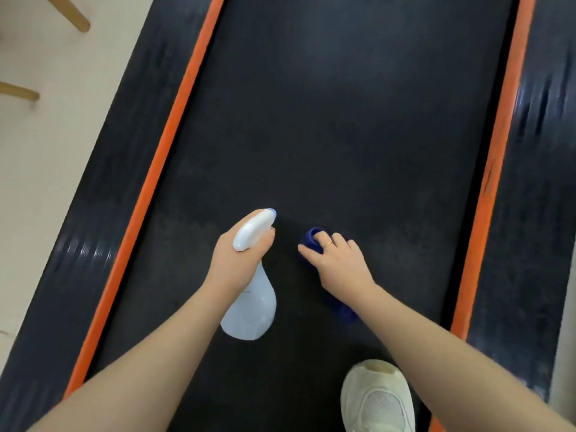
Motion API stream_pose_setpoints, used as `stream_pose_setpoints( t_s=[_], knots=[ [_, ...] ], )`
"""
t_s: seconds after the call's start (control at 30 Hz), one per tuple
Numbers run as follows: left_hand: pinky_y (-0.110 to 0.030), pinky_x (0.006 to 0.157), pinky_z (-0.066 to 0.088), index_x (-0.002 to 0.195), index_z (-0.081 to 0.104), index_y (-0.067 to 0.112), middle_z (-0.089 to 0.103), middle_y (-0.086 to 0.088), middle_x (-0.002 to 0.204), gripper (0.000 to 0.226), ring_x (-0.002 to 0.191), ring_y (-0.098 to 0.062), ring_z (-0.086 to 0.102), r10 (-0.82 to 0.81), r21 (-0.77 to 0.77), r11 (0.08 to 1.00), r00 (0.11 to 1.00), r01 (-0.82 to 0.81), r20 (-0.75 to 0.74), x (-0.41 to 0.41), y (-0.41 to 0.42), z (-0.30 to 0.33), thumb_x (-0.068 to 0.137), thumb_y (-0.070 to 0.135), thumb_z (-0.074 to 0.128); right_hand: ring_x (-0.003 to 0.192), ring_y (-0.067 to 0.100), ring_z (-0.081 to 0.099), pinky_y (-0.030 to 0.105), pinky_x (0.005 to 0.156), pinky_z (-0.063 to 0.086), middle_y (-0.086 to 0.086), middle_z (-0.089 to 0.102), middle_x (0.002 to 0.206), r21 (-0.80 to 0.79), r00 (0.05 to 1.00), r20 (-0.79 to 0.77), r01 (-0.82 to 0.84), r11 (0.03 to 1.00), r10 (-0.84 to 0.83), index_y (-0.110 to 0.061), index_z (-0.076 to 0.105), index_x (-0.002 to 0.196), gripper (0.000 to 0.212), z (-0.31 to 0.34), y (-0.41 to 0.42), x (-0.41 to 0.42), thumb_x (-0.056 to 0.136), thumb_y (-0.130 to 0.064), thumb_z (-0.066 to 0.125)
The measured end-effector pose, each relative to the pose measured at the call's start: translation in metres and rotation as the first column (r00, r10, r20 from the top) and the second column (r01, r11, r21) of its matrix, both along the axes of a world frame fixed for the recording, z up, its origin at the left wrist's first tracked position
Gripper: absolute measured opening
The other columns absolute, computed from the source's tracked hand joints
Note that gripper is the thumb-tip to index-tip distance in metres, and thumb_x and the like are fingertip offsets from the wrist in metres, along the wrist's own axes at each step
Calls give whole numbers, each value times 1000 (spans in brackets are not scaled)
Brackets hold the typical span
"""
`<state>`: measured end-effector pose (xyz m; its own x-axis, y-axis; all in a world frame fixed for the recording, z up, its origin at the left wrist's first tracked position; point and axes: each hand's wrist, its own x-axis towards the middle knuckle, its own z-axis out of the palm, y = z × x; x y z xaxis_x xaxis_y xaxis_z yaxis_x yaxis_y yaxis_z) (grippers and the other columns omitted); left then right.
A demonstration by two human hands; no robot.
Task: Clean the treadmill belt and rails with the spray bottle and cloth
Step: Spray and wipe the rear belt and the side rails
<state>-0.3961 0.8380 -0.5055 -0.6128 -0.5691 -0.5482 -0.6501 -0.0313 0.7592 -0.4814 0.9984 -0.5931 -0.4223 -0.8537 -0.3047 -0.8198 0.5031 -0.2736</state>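
Observation:
The black treadmill belt [343, 120] runs away from me between two orange strips [168, 145] and dark side rails [103, 182]. My left hand [237, 260] grips the neck of a pale translucent spray bottle [252, 313] with a white head, its nozzle pointing forward over the belt. Just to the right, my right hand [336, 263] holds a bunched blue cloth [311, 240] against the belt. More of the cloth shows under my wrist. A ring sits on one finger.
A white sneaker [377, 397] stands on the belt at the bottom right. The right side rail [536, 182] lies beyond the right orange strip [495, 169]. Pale floor and two wooden furniture legs [71, 17] lie left of the treadmill.

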Motion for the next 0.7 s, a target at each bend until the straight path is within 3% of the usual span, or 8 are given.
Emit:
stream_pose_setpoints(
  t_s=[0.03, 0.1, 0.2, 0.27, 0.33, 0.4, 0.6, 0.7],
  knots=[
    [-13, 79, 48, 113, 60, 42, 65, 20, 107, 30, 98, 4, 60, 17, -7, 1000, 1000, -17, -7, 0, 0, -1, 90, 24, 63, 102, 31, 50, 38, 76, 41, 13, 45, 132, -47, 999, -45, 0, 999, -2, -30, 44, 137, 59, -2, -3, -12, 82, -15, 62],
    [-18, 85, 48, 116, 62, 40, 66, 19, 110, 31, 102, 6, 59, 38, -20, 999, 999, -38, -13, 1, 2, -3, 90, 24, 62, 89, 33, 54, 35, 64, 37, 13, 55, 120, -112, 940, -151, 290, 950, -305, -29, 58, 124, 56, -3, -15, -42, 72, -11, 70],
    [-16, 83, 48, 116, 62, 41, 66, 23, 106, 31, 97, 10, 59, 49, -32, 998, 999, -49, -8, -1, 6, -5, 90, 24, 62, 97, 34, 48, 35, 68, 28, 14, 46, 132, -83, 789, -75, 604, 792, -610, -29, 51, 131, 53, -12, -19, -52, 83, -8, 57],
    [-13, 80, 48, 114, 62, 41, 65, 30, 100, 31, 92, 13, 58, 51, -35, 998, 999, -52, -13, -5, 10, 0, 90, 22, 62, 80, 34, 53, 33, 59, 34, 16, 57, 115, -157, 852, -27, 513, 844, -523, -25, 63, 117, 57, -6, -13, -23, 65, -4, 70],
    [-14, 81, 47, 119, 62, 35, 63, 31, 103, 32, 97, 14, 57, 43, -32, 999, 999, -44, -17, -6, 13, -1, 90, 21, 62, 68, 31, 54, 32, 53, 40, 12, 61, 101, -240, 978, -90, 163, 957, -189, -25, 68, 109, 60, -12, 10, 8, 53, -6, 76],
    [-13, 82, 45, 123, 61, 34, 62, 28, 109, 35, 101, 9, 57, 18, -42, 999, 1000, -18, -3, -7, 16, -1, 90, 23, 62, 67, 27, 54, 31, 53, 41, 9, 63, 100, -206, 990, -120, -93, 974, 69, -27, 68, 111, 61, -16, 22, 4, 53, -9, 79],
    [-9, 81, 44, 120, 62, 35, 63, 28, 109, 33, 100, 9, 58, -10, -59, 998, 1000, 10, -12, -8, 20, -5, 89, 22, 63, 64, 32, 54, 30, 54, 33, 16, 64, 98, -162, 894, -184, 382, 910, -408, -23, 71, 104, 59, -12, 4, -63, 49, -2, 80],
    [-6, 80, 41, 117, 62, 37, 63, 30, 106, 32, 99, 13, 56, -47, -47, 998, 999, 46, -7, -9, 23, -5, 89, 21, 63, 63, 32, 54, 32, 53, 41, 16, 63, 98, -224, 943, -166, 248, 943, -287, -22, 70, 105, 59, -12, 36, -31, 49, -6, 80]
  ],
)
